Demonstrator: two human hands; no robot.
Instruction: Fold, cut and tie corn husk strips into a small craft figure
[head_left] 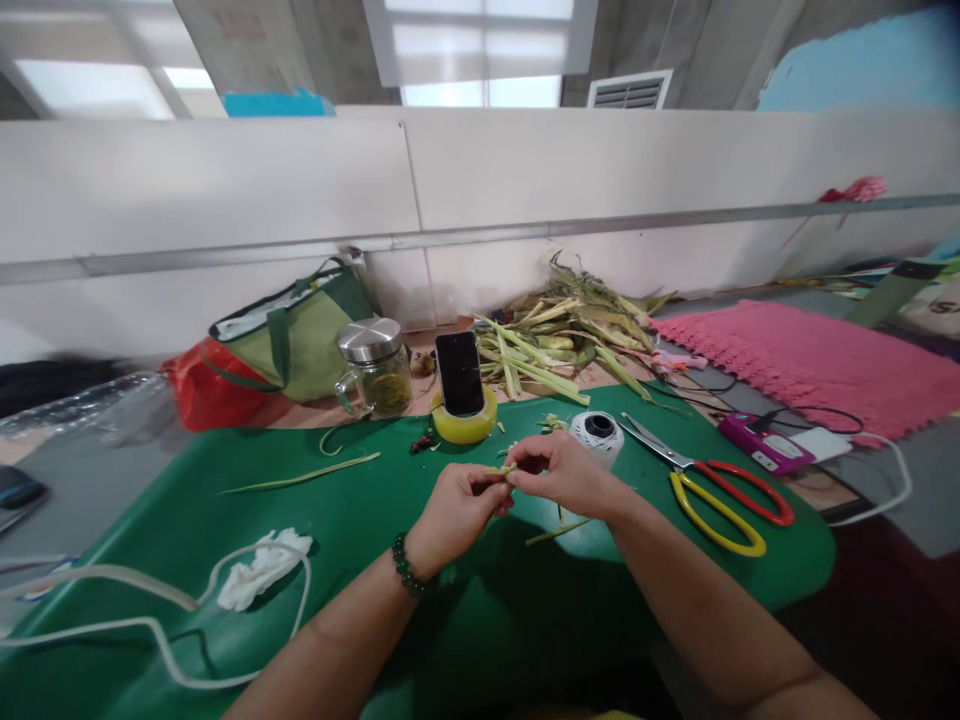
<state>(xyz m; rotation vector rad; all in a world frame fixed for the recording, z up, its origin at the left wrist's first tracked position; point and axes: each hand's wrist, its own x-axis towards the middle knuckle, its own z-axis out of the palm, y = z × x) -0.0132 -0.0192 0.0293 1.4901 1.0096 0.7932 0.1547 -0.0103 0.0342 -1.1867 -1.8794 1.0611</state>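
Note:
My left hand (466, 505), with a dark bead bracelet (409, 568) at the wrist, pinches a small piece of pale green leaf strip (496, 471). From the other side my right hand (553, 472) pinches the same strip, fingertips meeting over the green mat (345, 530). Just behind my right hand stands a white spool of thread (598, 437). Below the hands lies a cut leaf piece (556, 532). To the right rest large scissors (705, 478) with red and yellow handles, blades apart. A longer leaf strip (300, 478) lies at the left.
Behind the mat are a heap of leaves and husks (574, 330), a phone (460, 372) on a yellow tape roll (465, 425), a glass jar (384, 380) and a green bag (307, 345). White cable (157, 625) and crumpled tissue (264, 572) lie left; a purple power strip (765, 443) sits right.

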